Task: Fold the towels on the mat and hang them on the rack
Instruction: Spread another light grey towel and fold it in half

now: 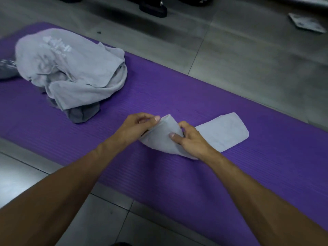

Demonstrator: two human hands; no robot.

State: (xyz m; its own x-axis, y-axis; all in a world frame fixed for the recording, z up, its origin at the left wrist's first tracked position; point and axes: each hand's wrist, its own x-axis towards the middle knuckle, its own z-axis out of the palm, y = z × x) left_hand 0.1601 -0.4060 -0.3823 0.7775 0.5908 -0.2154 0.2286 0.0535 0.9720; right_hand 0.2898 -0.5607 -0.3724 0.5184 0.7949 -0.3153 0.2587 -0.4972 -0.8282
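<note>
One purple mat [177,96], one folded light towel [213,134], one heap of crumpled towels [71,68], two hands.

Your two arms are bare all the way down, with no sleeves showing. Your left hand [140,125] and right hand [190,138] wear nothing.

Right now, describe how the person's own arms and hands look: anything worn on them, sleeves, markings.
Both arms are bare along their whole visible length; no sleeve shows. The left hand and right hand wear no gloves, and no ring, watch or wristband is visible. The fingernails look short and unpainted. No markings can be made out.
</note>
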